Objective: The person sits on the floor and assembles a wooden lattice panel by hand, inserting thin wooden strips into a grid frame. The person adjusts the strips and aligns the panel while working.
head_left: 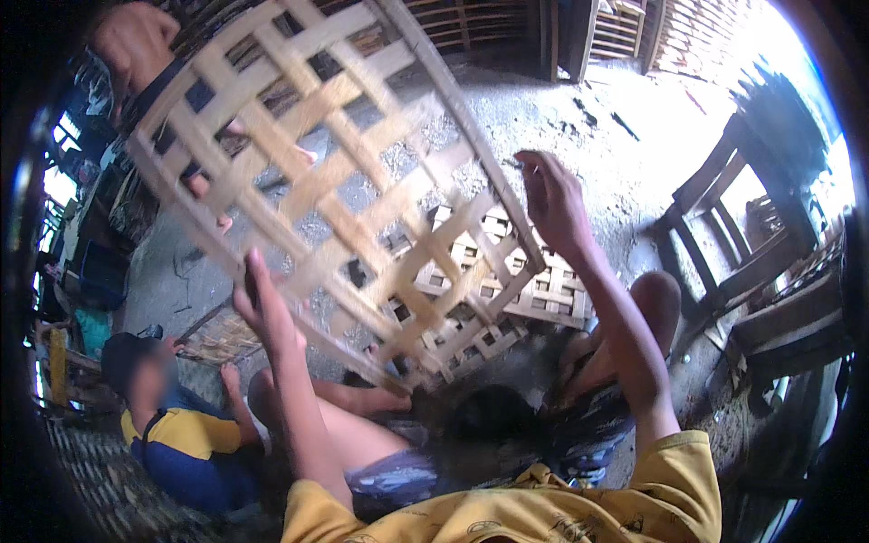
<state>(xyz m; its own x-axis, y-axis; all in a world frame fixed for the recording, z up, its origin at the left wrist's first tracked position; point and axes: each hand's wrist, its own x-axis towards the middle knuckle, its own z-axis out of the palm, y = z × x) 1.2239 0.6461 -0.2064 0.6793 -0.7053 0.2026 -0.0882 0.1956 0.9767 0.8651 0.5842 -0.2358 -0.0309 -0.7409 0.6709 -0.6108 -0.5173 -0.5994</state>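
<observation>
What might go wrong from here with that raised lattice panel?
The raised lattice panel might tip or slip: the right hand is open beside one edge, apparently not gripping it, while the left hand is at the opposite edge.
Its lower end might scrape the other woven panel, which shows behind it.
If it swings left, it might bump the seated person on that side.

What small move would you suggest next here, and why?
Probably bring the right hand to the right rim of the raised woven panel: that hand's fingers look clear of the rim, while the left hand is at the opposite side.
</observation>
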